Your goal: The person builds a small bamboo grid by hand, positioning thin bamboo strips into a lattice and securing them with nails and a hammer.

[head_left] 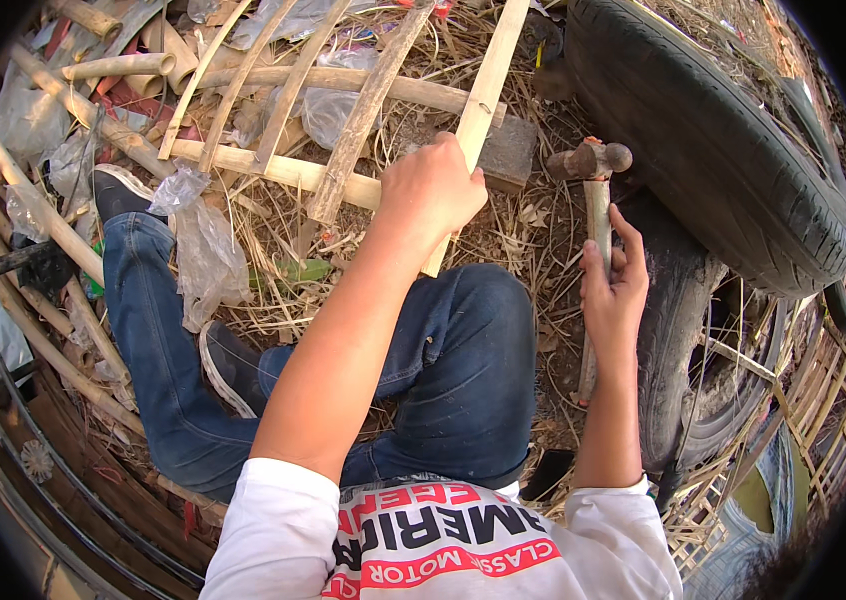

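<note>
A: Left hand (433, 185) wrapped around a pale bamboo slat (478, 110), fingers closed over it where it crosses the frame. Right hand (611, 290) closed on the wooden handle of a hammer (593, 165), head raised, rusty and rounded at both ends.

B: Where does the slat sit?

A: It runs up and away from the knee, over a rough lattice of split bamboo strips (273, 120) laid on dry straw (533, 240). A grey stone block (508, 150) lies under it just beyond the left hand.

B: Risks from here?

A: The holding fingers are near the block where a blow would likely land; a swing that drifts could catch the knuckles. The hammer head looks worn and rusty, so my guess is it could glance off smooth, curved bamboo. Split bamboo also splinters along the grain; sharp edges against a bare palm.

B: Anything else close by?

A: A black rubber tyre (723, 150), deep tread, just to the right of the hammer. Crumpled clear plastic sheeting (203, 250) by the left leg in blue denim (153, 320). Round bamboo poles (53, 230) stacked at left, dusty and tan. Footing is loose litter, so the seated posture could shift mid-swing.
</note>
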A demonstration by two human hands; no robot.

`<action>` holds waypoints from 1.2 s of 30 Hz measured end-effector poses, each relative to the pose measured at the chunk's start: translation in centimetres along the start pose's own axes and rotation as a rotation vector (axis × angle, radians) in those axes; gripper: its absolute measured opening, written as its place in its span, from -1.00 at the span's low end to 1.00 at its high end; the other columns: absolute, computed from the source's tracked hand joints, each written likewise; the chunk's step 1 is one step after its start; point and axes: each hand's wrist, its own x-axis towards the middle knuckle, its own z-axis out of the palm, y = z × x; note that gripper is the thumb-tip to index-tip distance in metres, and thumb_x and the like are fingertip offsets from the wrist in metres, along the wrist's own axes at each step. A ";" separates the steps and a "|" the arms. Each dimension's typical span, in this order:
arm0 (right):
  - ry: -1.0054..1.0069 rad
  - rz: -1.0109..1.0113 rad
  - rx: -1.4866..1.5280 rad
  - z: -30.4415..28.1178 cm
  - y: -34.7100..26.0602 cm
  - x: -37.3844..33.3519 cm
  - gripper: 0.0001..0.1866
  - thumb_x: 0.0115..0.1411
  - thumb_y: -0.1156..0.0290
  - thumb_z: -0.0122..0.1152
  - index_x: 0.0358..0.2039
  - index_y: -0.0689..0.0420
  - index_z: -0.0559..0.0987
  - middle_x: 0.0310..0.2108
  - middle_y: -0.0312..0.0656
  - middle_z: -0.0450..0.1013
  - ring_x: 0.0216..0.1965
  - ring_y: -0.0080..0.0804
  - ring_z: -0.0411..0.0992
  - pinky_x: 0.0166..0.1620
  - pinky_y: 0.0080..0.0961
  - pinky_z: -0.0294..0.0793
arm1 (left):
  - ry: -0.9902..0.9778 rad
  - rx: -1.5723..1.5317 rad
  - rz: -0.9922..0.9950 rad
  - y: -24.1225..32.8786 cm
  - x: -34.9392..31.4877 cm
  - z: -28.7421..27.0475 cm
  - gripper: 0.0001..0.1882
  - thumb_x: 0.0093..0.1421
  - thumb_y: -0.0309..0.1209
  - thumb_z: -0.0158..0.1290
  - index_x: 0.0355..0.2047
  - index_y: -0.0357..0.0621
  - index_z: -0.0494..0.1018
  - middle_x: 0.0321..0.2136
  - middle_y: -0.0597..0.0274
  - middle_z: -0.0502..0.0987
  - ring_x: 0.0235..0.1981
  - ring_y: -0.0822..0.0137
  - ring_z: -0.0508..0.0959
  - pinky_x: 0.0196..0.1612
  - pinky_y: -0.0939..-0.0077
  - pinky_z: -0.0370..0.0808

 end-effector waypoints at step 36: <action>-0.090 0.213 0.011 0.6 13.3 -5.0 -0.50 0.25 0.51 0.10 0.19 0.23 0.23 -0.16 0.10 0.44 -0.21 -0.13 0.46 -0.10 -0.30 0.40 | -0.072 -0.307 0.092 3.2 -4.4 -8.9 -0.62 0.30 -0.13 0.03 -0.21 -0.27 0.39 -0.62 0.27 0.42 -0.59 0.44 0.49 -0.51 0.42 0.47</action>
